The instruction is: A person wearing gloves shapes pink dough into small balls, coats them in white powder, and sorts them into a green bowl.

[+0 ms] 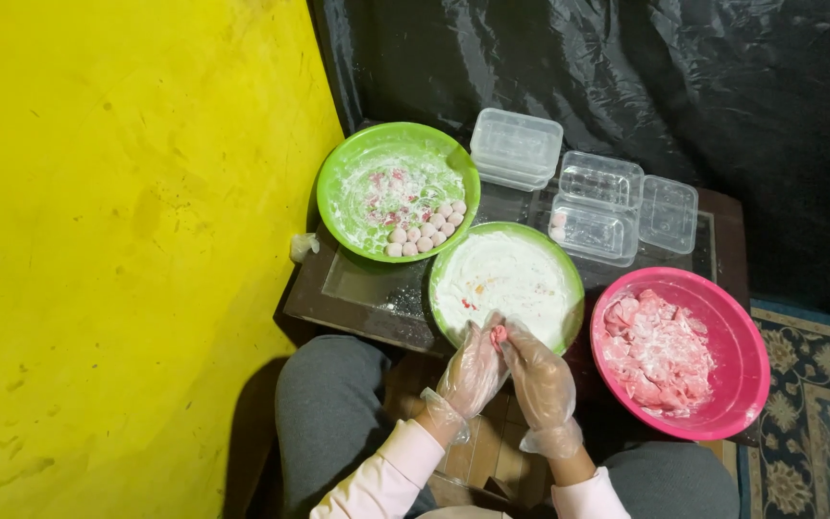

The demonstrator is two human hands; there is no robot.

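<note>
Left hand (474,373) and right hand (540,383), both in thin clear gloves, fingers cupped together around a small pink dough piece (499,334), lower centre, at the near rim of the flour-filled green bowl (569,274). The piece looks soft, light and sticky, best held gently between the palms. Finished balls (425,234) lie in the upper green bowl (338,183); the pink bowl (746,336) of dough sits right, clear lidded containers (596,206) behind.

A bright yellow wall (117,240) fills the side from 7 to 11 o'clock. Black plastic sheeting (607,77) covers the wall from 12 to 2. A small dark table (357,288) stands at centre; a patterned carpet (809,384) lies at 4 o'clock.
</note>
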